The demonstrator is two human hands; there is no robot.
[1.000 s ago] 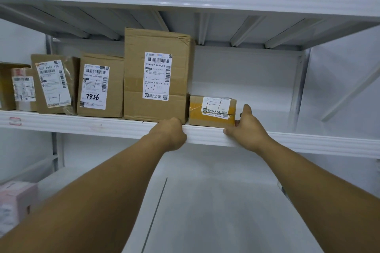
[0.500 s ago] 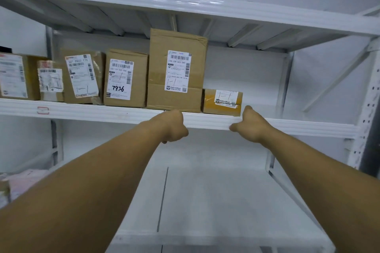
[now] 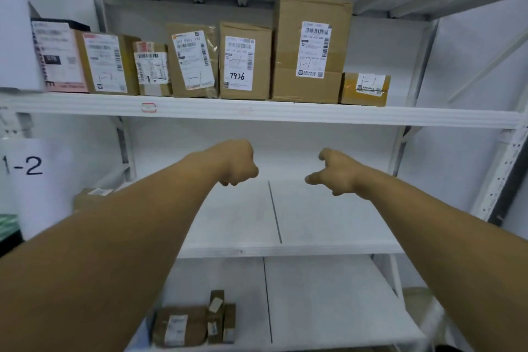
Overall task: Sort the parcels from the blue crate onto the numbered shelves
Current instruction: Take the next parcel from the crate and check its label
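Note:
Several labelled cardboard parcels stand in a row on the upper white shelf (image 3: 285,114). At the right end of the row sits a small yellow-taped parcel (image 3: 364,88), next to a tall brown box (image 3: 310,48) and a box marked 7936 (image 3: 244,61). My left hand (image 3: 235,163) hangs in front of the middle shelf, its fingers curled under and holding nothing. My right hand (image 3: 334,173) is beside it, fingers loosely bent, holding nothing. Both hands are well below the upper shelf's edge. The blue crate is out of view.
A white sheet marked "1-2" (image 3: 27,166) hangs at the left. The middle shelf (image 3: 314,223) carries one brown parcel (image 3: 91,197) at its left, partly behind my arm. Small brown parcels (image 3: 194,323) lie on the bottom shelf. A perforated shelf post (image 3: 497,177) stands at the right.
Both hands have left the upper shelf's front edge and dropped away from the small yellow-taped parcel. The view has pulled back, showing the lower shelves.

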